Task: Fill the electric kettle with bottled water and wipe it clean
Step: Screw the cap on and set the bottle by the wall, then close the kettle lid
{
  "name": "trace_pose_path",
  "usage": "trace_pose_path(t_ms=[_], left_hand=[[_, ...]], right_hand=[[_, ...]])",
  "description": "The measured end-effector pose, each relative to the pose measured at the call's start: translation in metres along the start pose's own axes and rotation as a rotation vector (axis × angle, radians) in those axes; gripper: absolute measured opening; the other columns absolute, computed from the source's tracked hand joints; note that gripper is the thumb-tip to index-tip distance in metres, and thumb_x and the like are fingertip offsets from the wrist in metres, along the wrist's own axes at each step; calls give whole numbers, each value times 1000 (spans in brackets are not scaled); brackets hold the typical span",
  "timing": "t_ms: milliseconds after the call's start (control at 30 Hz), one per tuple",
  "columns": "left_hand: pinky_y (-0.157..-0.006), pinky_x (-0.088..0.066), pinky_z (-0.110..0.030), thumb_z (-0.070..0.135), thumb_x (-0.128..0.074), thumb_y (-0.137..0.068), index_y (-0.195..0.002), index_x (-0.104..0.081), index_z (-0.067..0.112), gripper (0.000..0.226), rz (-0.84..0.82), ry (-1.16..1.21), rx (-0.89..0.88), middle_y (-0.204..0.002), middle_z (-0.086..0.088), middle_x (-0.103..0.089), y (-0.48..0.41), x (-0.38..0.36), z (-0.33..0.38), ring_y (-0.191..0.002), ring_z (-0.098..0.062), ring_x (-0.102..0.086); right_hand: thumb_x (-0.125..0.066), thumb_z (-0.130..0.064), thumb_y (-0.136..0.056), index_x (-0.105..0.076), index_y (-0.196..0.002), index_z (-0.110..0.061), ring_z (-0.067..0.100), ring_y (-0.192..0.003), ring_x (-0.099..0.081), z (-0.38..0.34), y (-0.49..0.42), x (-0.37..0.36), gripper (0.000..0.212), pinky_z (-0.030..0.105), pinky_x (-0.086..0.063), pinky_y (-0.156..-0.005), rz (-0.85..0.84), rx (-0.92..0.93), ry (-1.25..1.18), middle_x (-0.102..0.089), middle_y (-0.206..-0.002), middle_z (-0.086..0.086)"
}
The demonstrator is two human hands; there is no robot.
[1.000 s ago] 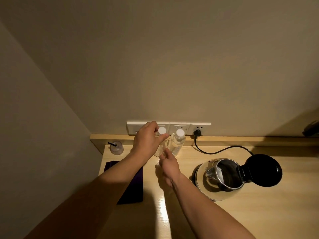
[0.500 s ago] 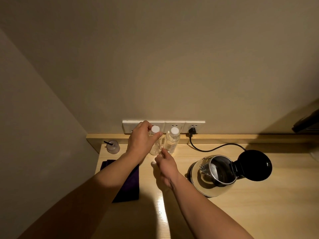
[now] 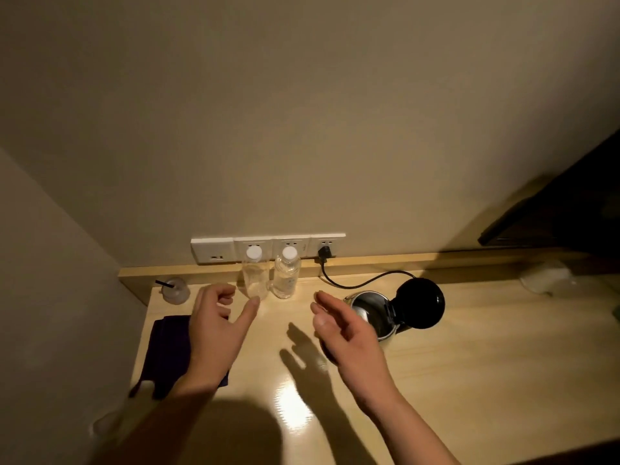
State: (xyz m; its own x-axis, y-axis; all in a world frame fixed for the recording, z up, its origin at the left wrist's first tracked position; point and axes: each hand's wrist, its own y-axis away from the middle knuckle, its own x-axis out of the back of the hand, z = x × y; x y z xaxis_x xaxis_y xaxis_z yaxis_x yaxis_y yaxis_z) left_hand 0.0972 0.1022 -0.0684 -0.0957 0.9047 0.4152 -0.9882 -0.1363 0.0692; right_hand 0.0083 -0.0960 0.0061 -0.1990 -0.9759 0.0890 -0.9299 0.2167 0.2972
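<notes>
Two clear plastic water bottles with white caps stand upright side by side at the back of the wooden desk: the left bottle (image 3: pixel 255 276) and the right bottle (image 3: pixel 286 277). The electric kettle (image 3: pixel 372 313) sits right of centre with its black lid (image 3: pixel 420 303) flipped open; my right hand hides part of its body. My left hand (image 3: pixel 218 330) hovers just in front of the left bottle, fingers apart, holding nothing. My right hand (image 3: pixel 345 340) floats open between the bottles and the kettle. A dark purple cloth (image 3: pixel 167 354) lies flat at the left, partly under my left wrist.
The kettle's black cord (image 3: pixel 359 283) runs to a plug in the white wall socket strip (image 3: pixel 268 248). A small lidded cup with a black straw (image 3: pixel 175 290) stands at the back left corner. A crumpled clear wrapper (image 3: pixel 547 276) lies at the far right. Walls close the left and back.
My left hand has let go of the left bottle and pulled back toward me. My right hand has also drawn back and opened. Both bottles now stand free.
</notes>
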Motion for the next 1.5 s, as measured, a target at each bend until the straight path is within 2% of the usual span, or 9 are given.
trace_pose_path(t_ms=[133, 200, 267, 433, 567, 700, 1000, 1400, 1500], left_hand=[[-86, -64, -43, 56, -88, -72, -132, -58, 43, 69, -496, 77, 73, -133, 20, -58, 34, -59, 1, -116, -13, -61], [-86, -61, -27, 52, -92, -69, -147, -48, 48, 89, -708, 109, 75, -146, 23, -50, 41, -90, 9, -130, -10, -52], [-94, -62, -35, 43, -96, -66, -148, -47, 49, 96, -808, 221, 99, -148, 19, -52, 43, -116, 16, -132, -11, -54], [-106, -56, -46, 52, -91, -66, -140, -56, 48, 82, -665, 173, 48, -135, 16, -67, 40, -143, 10, -126, -9, -62], [-104, -56, -37, 53, -81, -83, -143, -57, 43, 66, -692, 225, 69, -139, 12, -64, 41, -142, 15, -128, -13, -62], [-109, -54, -42, 71, -62, -85, -132, -70, 39, 57, -662, 304, 164, -129, 9, -74, 35, -142, 27, -126, -17, -66], [-76, -58, -24, 26, -81, -92, -110, -76, 22, 19, -561, 277, 247, -108, -5, -79, 25, -152, 42, -102, -21, -76], [-69, -59, -16, 24, -83, -90, -109, -76, 24, 20, -536, 223, 225, -114, -6, -77, 22, -155, 38, -107, -22, -74], [-77, -59, -21, 41, -83, -86, -117, -73, 29, 34, -532, 205, 237, -121, -3, -75, 25, -149, 40, -116, -19, -70]], right_hand=[[-67, -47, -87, -61, -138, -30, -4, -121, -58, -22, 27, 85, 54, 18, -49, -99, 357, 252, 418, -64, -132, -18], [-64, -51, -90, -56, -142, -26, 7, -130, -52, -17, 23, 127, 58, 31, -46, -106, 489, 250, 600, -57, -140, -14], [-61, -52, -95, -48, -150, -24, 16, -140, -46, -11, 14, 157, 63, 43, -43, -113, 501, 143, 650, -50, -151, -5], [-52, -27, -107, -57, -141, -28, 5, -134, -54, 0, 4, 169, 34, 14, -42, -107, 288, 66, 423, -62, -139, -13], [-51, -18, -108, -58, -138, -32, -7, -129, -54, 4, -1, 147, 33, 15, -42, -107, 176, 201, 463, -62, -137, -18], [-51, -21, -106, -52, -147, -25, 7, -140, -47, 23, -16, 123, 42, 32, -39, -119, 3, 234, 718, -55, -150, -7], [-74, -36, -93, -37, -157, -29, 19, -148, -40, 39, -53, 128, 74, 45, -35, -123, -88, 182, 948, -43, -162, -6], [-79, -41, -87, -43, -153, -33, 19, -144, -46, 42, -64, 139, 75, 43, -38, -120, -153, 188, 950, -51, -156, -8], [-77, -45, -87, -45, -149, -33, 20, -138, -50, 31, -62, 130, 71, 43, -38, -119, -141, 210, 1037, -55, -150, -8]])
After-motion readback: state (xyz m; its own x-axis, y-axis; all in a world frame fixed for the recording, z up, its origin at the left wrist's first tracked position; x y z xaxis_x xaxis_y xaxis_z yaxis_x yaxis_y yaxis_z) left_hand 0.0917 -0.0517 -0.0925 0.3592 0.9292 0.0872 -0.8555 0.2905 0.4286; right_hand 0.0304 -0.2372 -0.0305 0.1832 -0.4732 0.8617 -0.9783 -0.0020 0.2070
